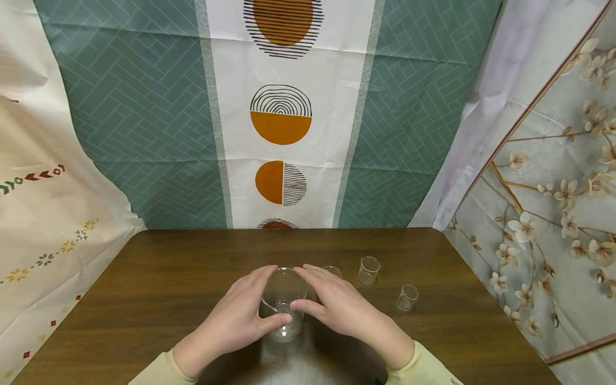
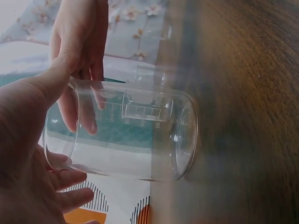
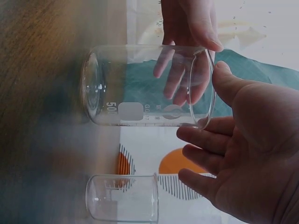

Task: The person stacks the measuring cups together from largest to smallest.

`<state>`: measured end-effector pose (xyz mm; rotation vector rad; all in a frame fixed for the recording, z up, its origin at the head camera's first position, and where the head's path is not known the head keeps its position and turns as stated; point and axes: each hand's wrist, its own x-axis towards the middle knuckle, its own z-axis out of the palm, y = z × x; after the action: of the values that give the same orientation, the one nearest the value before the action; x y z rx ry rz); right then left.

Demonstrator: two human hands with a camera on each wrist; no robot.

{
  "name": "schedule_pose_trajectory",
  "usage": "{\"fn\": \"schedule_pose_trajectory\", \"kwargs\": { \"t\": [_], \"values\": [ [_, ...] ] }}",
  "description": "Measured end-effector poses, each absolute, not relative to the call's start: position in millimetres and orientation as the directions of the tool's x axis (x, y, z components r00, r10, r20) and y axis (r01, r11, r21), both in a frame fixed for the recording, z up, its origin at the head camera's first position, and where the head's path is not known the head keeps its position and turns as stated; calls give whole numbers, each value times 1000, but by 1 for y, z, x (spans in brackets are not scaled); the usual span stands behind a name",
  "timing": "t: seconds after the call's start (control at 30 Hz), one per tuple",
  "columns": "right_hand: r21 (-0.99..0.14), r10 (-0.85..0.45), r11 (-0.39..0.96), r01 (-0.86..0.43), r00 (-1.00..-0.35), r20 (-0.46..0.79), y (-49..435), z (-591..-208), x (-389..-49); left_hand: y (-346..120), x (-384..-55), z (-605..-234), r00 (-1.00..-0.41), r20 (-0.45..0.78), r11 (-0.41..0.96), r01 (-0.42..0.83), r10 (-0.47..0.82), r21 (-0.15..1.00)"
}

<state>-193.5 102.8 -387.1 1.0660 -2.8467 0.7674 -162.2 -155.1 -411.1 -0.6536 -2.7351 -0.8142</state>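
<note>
A large clear glass beaker (image 1: 285,334) with white graduation marks stands upright on the brown table, between both hands. My left hand (image 1: 240,310) curves about the left of its rim, thumb on the near side and fingers towards the far side. From the right, my right hand (image 1: 339,302) holds the rim in the same way, its thumb (image 3: 226,77) right at the edge. The right wrist view shows "500" printed near the base of the beaker (image 3: 140,84). No contents show inside the glass.
Partly hidden behind my right hand is a smaller beaker (image 1: 332,271). Two more small glass beakers stand to the right, one farther back (image 1: 369,271) and one nearer the right edge (image 1: 407,298). A patterned curtain (image 1: 284,187) hangs behind the wooden table (image 1: 168,278).
</note>
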Motion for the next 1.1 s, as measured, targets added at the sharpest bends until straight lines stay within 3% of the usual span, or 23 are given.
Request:
{"fn": "schedule_pose_trajectory", "kwargs": {
  "t": [1.1],
  "values": [
    [-446,-566,660,-605,-790,234,117,-382,-205,-153,-163,-413,-873,354,752,475,337,457]
  ]
}}
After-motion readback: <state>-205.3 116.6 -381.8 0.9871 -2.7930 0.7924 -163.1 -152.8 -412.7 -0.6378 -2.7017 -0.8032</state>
